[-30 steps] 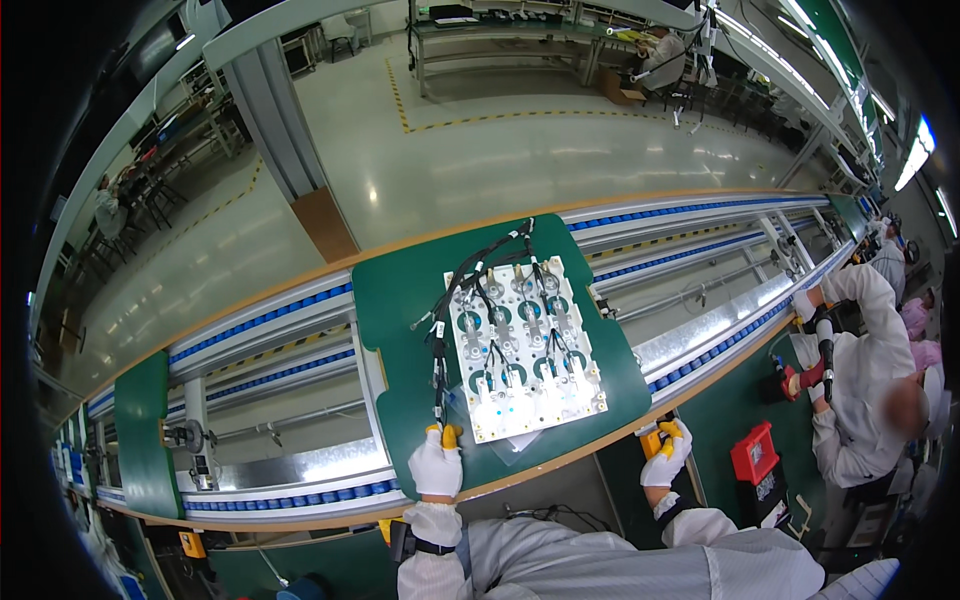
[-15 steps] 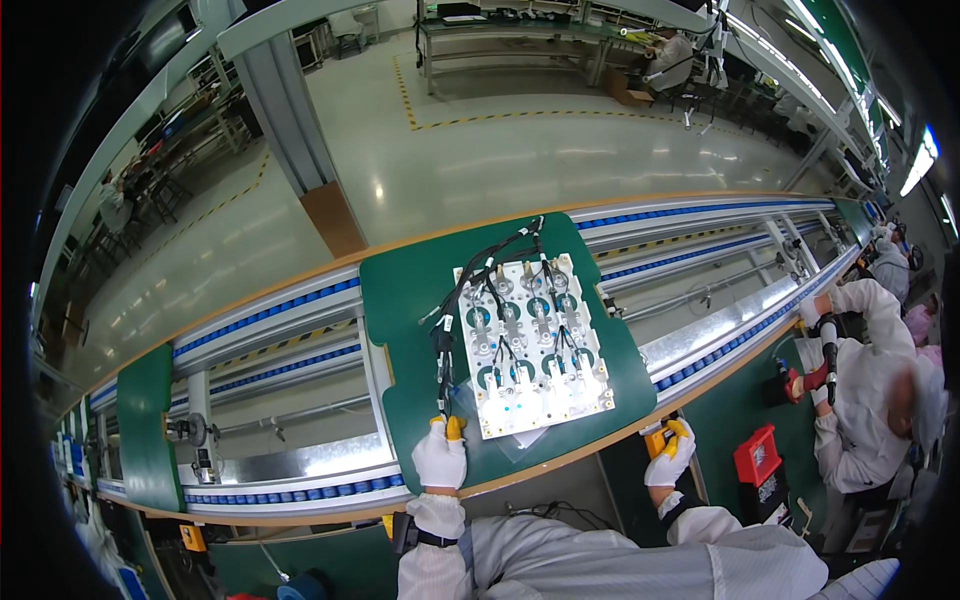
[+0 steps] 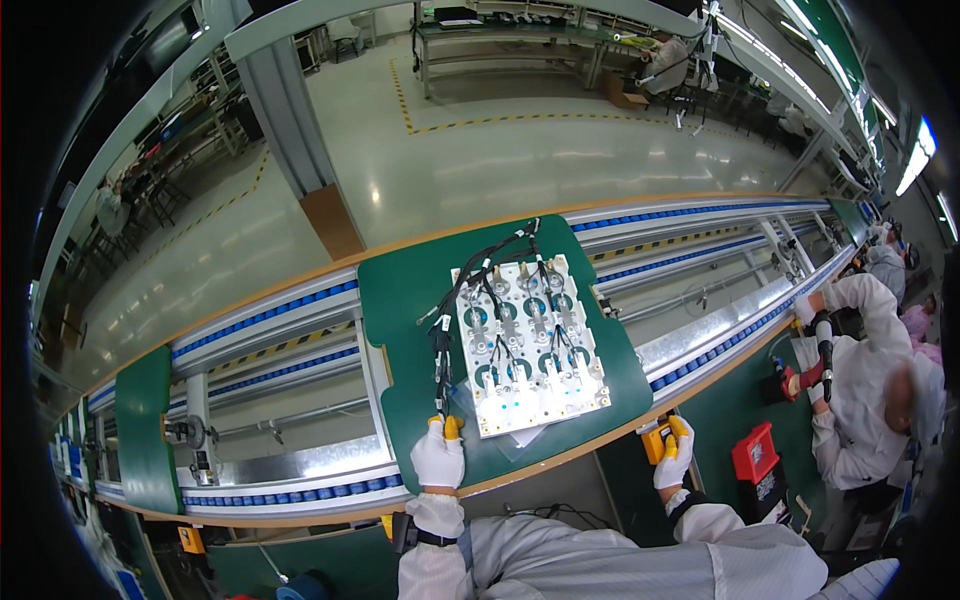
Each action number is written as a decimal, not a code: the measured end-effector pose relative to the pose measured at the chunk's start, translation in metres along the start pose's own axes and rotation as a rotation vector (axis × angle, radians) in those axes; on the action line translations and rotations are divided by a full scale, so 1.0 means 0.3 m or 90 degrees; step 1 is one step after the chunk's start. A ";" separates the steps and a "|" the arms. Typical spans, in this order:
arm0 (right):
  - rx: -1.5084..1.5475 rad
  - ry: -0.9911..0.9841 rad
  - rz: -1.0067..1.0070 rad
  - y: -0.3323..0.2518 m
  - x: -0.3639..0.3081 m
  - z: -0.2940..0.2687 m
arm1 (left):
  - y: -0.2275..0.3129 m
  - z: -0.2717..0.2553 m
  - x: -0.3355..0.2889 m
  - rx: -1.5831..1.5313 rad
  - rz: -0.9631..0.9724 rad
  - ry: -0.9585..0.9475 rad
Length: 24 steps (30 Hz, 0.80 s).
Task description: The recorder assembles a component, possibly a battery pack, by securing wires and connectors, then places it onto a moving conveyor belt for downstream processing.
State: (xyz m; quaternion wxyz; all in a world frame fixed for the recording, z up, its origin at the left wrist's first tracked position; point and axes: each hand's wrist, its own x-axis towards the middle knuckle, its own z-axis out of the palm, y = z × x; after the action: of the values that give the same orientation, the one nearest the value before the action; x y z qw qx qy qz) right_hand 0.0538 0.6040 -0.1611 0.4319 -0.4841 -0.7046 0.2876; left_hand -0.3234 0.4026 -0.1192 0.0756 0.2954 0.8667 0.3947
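A white metal plate (image 3: 535,403) with round openings and fittings lies on a green pallet board (image 3: 410,300). Black cables with white labels (image 3: 442,345) run over its top and down its left side. My left hand (image 3: 438,458), in a white glove with yellow fingertips, is closed around the lower end of this cable bundle at the board's near edge. Past the board's near right corner, my right hand (image 3: 674,458), gloved alike, has its fingers stretched up beside a yellow control box (image 3: 655,441) under the conveyor edge. It appears to touch the box.
The board sits across a conveyor with blue rollers (image 3: 300,495). Another green board (image 3: 146,430) is at left. A red bin (image 3: 756,453) stands on the bench at right, near a co-worker (image 3: 860,400) holding a tool. A clear bag (image 3: 512,445) lies partly under the plate.
My right hand has shifted slightly up along the yellow box, its fingers straighter. The left hand stays on the cable end; the plate and board have not visibly moved.
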 end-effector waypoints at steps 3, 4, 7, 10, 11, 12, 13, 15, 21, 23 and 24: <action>-0.036 0.014 0.024 0.003 -0.004 0.008 | -0.008 0.002 0.000 0.000 0.009 0.006; -0.054 0.034 0.014 -0.009 -0.005 0.018 | -0.014 -0.001 -0.002 0.010 0.016 0.011; 0.035 0.153 0.074 0.057 -0.029 0.056 | -0.002 0.007 0.003 0.031 0.003 -0.001; 0.038 0.159 0.076 0.044 -0.032 0.072 | -0.010 0.006 0.004 0.021 0.006 0.004; 0.037 0.159 0.077 0.043 -0.030 0.069 | -0.008 0.006 0.003 0.020 0.005 0.003; 0.033 0.152 0.065 0.042 -0.028 0.064 | -0.004 0.004 0.003 0.018 -0.002 -0.003; 0.029 0.145 0.054 0.044 -0.028 0.061 | -0.001 0.002 0.004 0.017 -0.008 -0.009; 0.036 0.130 0.044 0.051 -0.031 0.050 | -0.008 0.007 0.002 0.021 -0.004 -0.004; 0.066 0.030 0.027 0.007 -0.007 0.019 | -0.044 0.032 -0.003 0.022 0.025 0.033; 0.042 0.011 -0.006 -0.013 -0.002 0.015 | -0.043 0.025 0.001 0.003 0.026 0.032; 0.040 -0.001 -0.009 0.002 -0.006 0.008 | -0.047 0.029 0.002 0.007 0.025 0.018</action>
State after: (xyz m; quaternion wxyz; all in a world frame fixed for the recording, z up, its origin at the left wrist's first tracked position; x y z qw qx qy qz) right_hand 0.0522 0.6027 -0.1634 0.4486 -0.4650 -0.6988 0.3069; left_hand -0.3271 0.4013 -0.1353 0.0534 0.3071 0.8640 0.3953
